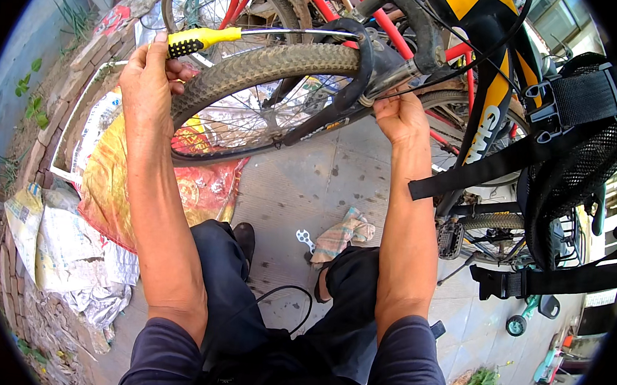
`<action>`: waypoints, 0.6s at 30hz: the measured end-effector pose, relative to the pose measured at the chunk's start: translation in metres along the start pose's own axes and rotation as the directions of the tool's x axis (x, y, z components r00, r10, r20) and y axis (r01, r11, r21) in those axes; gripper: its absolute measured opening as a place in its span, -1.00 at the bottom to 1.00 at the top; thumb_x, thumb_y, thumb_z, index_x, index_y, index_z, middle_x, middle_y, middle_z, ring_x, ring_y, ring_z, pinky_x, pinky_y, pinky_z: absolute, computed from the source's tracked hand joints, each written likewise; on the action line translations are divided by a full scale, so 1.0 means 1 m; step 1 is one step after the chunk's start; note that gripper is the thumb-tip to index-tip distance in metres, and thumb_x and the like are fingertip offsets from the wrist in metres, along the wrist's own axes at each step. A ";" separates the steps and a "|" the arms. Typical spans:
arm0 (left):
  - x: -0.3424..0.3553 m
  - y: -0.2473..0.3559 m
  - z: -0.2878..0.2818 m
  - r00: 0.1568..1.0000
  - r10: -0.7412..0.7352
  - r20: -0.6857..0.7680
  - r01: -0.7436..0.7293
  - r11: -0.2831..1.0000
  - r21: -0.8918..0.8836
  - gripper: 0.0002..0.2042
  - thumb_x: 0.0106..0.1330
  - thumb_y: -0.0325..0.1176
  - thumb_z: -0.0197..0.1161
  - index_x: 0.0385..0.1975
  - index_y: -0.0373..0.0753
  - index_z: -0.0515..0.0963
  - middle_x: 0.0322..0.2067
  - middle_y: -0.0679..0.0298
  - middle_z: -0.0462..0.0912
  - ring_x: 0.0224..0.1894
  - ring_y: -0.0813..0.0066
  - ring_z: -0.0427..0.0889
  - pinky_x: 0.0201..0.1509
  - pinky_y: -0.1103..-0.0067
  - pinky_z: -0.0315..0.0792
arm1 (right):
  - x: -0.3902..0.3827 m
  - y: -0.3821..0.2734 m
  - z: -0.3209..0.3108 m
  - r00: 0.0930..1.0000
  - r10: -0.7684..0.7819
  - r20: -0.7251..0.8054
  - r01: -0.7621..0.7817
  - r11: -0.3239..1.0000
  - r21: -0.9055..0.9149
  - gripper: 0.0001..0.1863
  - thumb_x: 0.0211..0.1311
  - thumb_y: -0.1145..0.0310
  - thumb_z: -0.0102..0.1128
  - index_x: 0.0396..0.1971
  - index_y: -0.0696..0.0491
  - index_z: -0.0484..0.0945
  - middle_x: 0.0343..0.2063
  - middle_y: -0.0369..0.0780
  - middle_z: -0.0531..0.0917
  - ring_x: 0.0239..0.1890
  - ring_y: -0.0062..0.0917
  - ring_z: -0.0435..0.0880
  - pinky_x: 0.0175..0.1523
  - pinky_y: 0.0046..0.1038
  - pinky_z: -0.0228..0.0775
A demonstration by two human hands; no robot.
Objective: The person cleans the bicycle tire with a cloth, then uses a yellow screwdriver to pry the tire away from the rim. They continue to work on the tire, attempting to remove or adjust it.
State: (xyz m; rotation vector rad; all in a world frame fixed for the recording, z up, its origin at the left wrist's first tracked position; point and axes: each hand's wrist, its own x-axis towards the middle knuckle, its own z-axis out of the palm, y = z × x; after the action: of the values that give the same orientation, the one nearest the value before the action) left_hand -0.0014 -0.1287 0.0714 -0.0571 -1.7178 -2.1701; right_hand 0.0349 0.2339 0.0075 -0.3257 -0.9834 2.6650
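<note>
My left hand (151, 85) is pinched on the handle end of a yellow-and-black screwdriver (203, 41), held above the front tyre. Its long thin shank reaches right, and the tip ends by the arch of the black suspension fork (363, 71). Below it is the bicycle's front wheel (260, 67), with a muddy, knobbly tyre. At the silvery fork crown, the fingers of my right hand (402, 118) are closed, next to a thin black cable (445, 79). Whatever those fingertips grip is partly hidden.
A red-framed bicycle (325, 0) stands behind. On the paving lie a flat silver multi-hole spanner (305, 239) and a checked rag (346, 232). Plastic sacks (79, 255) lie at left. Black straps and a mesh bag (576, 154) hang at right.
</note>
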 end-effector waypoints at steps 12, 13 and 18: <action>-0.001 0.001 0.000 0.999 -0.046 -0.019 0.045 0.999 -0.022 -0.70 0.39 -0.12 0.14 -0.37 -0.27 0.45 -0.70 0.41 0.39 -0.71 0.65 0.38 -0.68 0.70 0.16 | -0.010 0.008 0.015 0.999 -0.050 -0.002 0.050 0.999 0.018 -0.80 0.22 0.30 0.23 -0.20 0.04 0.55 -0.25 -0.29 0.60 -0.11 -0.45 0.54 0.07 -0.34 0.37; -0.002 0.003 0.001 0.998 -0.049 -0.028 0.048 0.999 -0.019 -0.70 0.39 -0.12 0.14 -0.39 -0.26 0.44 -0.71 0.41 0.38 -0.72 0.65 0.37 -0.69 0.69 0.15 | -0.011 0.009 0.018 0.998 -0.059 -0.008 0.059 0.998 0.013 -0.79 0.21 0.29 0.24 -0.20 0.04 0.55 -0.25 -0.29 0.60 -0.12 -0.45 0.54 0.06 -0.34 0.37; 0.002 -0.001 -0.003 0.999 -0.040 -0.032 0.041 0.998 0.037 -0.68 0.38 -0.11 0.17 -0.30 -0.31 0.49 -0.65 0.38 0.45 -0.66 0.65 0.46 -0.64 0.71 0.21 | -0.010 0.009 0.018 0.998 -0.051 -0.033 0.051 0.999 -0.019 -0.80 0.29 0.28 0.13 -0.17 0.02 0.56 -0.20 -0.29 0.64 -0.11 -0.46 0.57 0.06 -0.36 0.39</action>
State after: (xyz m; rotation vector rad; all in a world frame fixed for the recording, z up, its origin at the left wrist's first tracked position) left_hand -0.0030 -0.1323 0.0704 0.0211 -1.7565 -2.1544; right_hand 0.0367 0.2133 0.0163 -0.3437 -0.9926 2.5980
